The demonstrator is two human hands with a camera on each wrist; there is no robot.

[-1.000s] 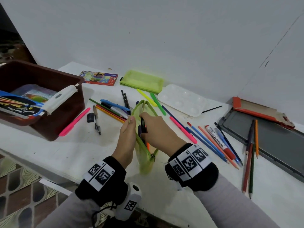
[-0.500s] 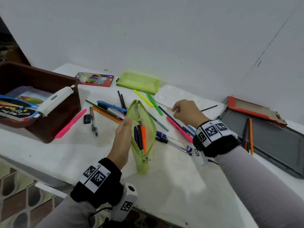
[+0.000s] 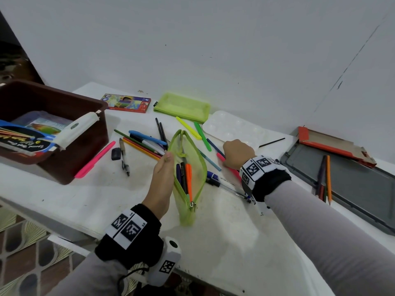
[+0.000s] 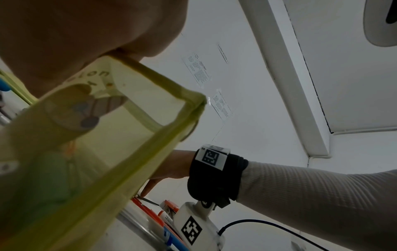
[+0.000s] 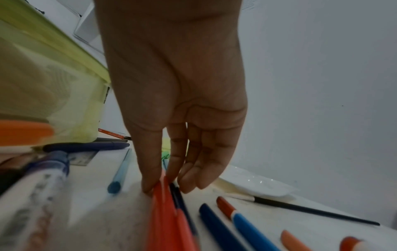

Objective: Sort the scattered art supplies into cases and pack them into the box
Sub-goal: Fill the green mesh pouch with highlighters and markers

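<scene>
A green mesh pouch stands unzipped on the white table, with an orange marker and dark pens inside. My left hand pinches the pouch's left rim and holds it apart; the left wrist view shows the mesh under my left hand. To the right, my right hand is down on the table beside the white palette. In the right wrist view my right hand pinches the end of a pink pen with thumb and forefinger. The brown box stands at the left.
Several pens and pencils lie left of the pouch, with a pink highlighter and a black eraser. At the back lie a second green pouch and a pencil box. A grey tin case holding coloured pencils is at the right.
My right hand left the pouch, where it put a dark pen, and swung right to the pink pen by the palette. My left hand kept hold of the pouch rim.
</scene>
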